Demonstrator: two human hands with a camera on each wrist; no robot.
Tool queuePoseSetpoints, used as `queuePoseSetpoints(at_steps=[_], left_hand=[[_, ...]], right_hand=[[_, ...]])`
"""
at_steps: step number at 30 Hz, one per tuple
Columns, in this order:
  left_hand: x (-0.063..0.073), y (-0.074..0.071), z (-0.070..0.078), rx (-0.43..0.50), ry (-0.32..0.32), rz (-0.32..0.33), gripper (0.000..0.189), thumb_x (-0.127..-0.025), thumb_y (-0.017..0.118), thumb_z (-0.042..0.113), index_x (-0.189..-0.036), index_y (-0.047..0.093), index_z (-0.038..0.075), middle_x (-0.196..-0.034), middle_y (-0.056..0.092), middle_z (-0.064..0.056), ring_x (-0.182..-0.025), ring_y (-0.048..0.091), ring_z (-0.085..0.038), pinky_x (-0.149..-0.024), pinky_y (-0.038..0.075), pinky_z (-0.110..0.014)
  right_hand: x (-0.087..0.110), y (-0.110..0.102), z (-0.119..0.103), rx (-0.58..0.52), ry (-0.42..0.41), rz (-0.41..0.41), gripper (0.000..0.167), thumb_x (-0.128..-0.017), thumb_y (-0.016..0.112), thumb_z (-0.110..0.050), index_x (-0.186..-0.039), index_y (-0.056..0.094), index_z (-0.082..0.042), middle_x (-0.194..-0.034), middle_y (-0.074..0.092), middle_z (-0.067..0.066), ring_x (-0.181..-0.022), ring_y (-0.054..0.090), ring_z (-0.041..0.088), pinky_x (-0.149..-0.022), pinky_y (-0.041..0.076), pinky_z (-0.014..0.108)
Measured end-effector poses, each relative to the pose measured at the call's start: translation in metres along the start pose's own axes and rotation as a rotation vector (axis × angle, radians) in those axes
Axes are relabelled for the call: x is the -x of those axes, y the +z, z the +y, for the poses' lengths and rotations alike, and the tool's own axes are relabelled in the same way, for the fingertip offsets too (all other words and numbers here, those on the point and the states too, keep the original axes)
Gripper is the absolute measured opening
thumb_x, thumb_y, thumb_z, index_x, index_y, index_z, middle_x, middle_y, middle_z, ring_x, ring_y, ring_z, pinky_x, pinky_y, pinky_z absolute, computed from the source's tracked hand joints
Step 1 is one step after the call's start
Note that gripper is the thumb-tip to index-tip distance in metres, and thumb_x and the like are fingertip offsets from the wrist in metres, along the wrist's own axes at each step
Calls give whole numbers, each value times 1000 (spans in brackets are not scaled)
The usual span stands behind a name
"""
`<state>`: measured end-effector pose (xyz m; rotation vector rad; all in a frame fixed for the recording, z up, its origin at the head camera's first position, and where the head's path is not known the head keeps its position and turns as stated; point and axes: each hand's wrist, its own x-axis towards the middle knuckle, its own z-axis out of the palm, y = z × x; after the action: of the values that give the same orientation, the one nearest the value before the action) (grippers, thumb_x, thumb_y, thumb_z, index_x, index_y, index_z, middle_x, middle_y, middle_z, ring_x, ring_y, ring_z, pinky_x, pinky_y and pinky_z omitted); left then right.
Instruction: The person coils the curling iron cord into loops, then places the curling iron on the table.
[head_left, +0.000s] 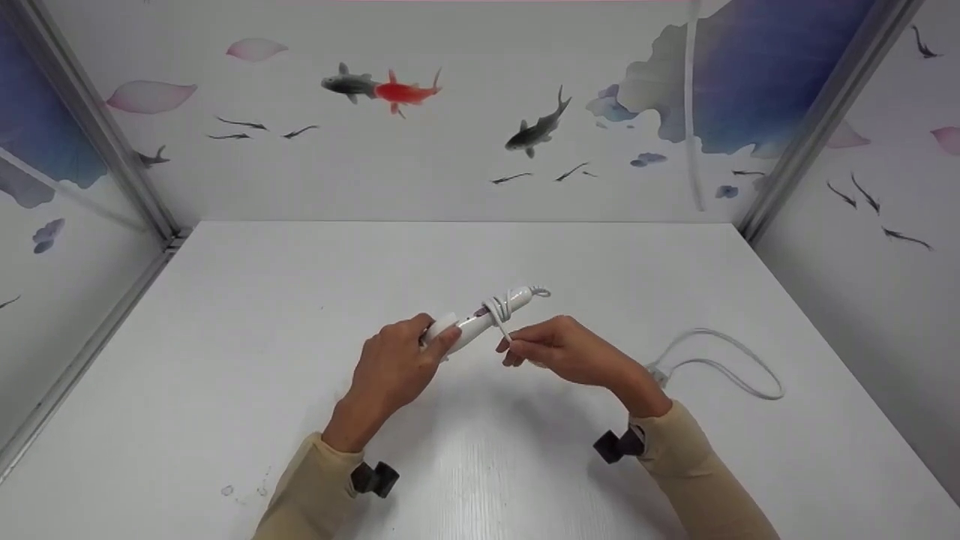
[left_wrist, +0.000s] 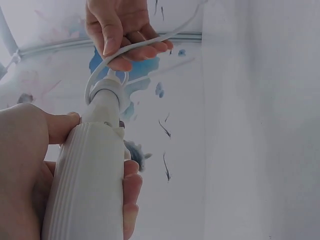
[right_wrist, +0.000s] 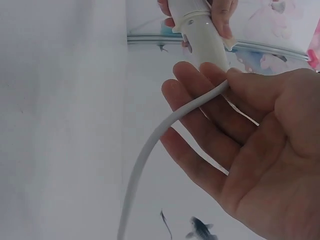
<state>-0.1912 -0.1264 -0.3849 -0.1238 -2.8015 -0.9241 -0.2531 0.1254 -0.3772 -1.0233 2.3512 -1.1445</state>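
My left hand (head_left: 397,364) grips a white corded hand-held appliance (head_left: 471,331) by its wider ribbed body (left_wrist: 92,182), thumb along one side and fingers round the other. The narrower end tilts up and away to the right. Several turns of white cord (head_left: 496,308) lie round that end. Just right of the turns, my right hand (head_left: 566,349) pinches the cord (right_wrist: 172,118) between thumb and fingertips. In the right wrist view the cord runs across the fingers and hangs down. My left palm hides part of the appliance's body.
A loop of the white cord (head_left: 750,386) lies on the white table (head_left: 225,360) to the right, beside a small pale piece (head_left: 658,375) partly hidden by my right wrist. Printed panels (head_left: 465,172) with fish enclose the table at the back and sides.
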Motion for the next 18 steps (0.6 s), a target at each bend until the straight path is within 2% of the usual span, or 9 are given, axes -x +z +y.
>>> queuePoseSetpoints(at_steps=[5, 8, 14, 16, 18], left_hand=[[2, -2, 1, 30, 9, 0, 43, -98, 59, 45, -107, 69, 4, -89, 70, -9, -72, 59, -19, -63, 48, -31], [3, -3, 0, 56, 17, 1, 43, -98, 59, 45, -106, 69, 4, -89, 71, -10, -72, 60, -19, -64, 49, -33], [3, -4, 0, 91, 55, -4, 41, -98, 59, 45, -105, 69, 6, -89, 71, -8, -74, 61, -18, -68, 51, -34], [2, -3, 0, 87, 68, -10, 41, -99, 59, 45, -105, 69, 6, -88, 70, -8, -74, 60, -18, -68, 51, -33], [2, -2, 0, 88, 79, -15, 40, -99, 59, 44, -104, 69, 6, -88, 70, -8, -73, 60, -17, -67, 50, -33]], right_hand=[[-6, 5, 14, -40, 56, -8, 25, -102, 58, -27, -113, 77, -15, -105, 77, 8, -99, 70, 21, -91, 54, 41], [-10, 8, 20, -64, 122, 7, 28, -101, 60, -32, -106, 78, -12, -95, 77, 10, -91, 69, 19, -86, 54, 35], [-14, 8, 28, -20, 304, 50, 47, -96, 62, -49, -94, 77, -6, -73, 68, 0, -68, 61, 15, -70, 51, 33], [-15, 7, 30, 2, 349, 70, 47, -94, 63, -51, -91, 77, -6, -71, 64, -2, -65, 58, 14, -66, 49, 32], [-15, 7, 31, 8, 360, 89, 44, -94, 64, -49, -91, 77, -6, -71, 63, -3, -65, 56, 14, -64, 46, 30]])
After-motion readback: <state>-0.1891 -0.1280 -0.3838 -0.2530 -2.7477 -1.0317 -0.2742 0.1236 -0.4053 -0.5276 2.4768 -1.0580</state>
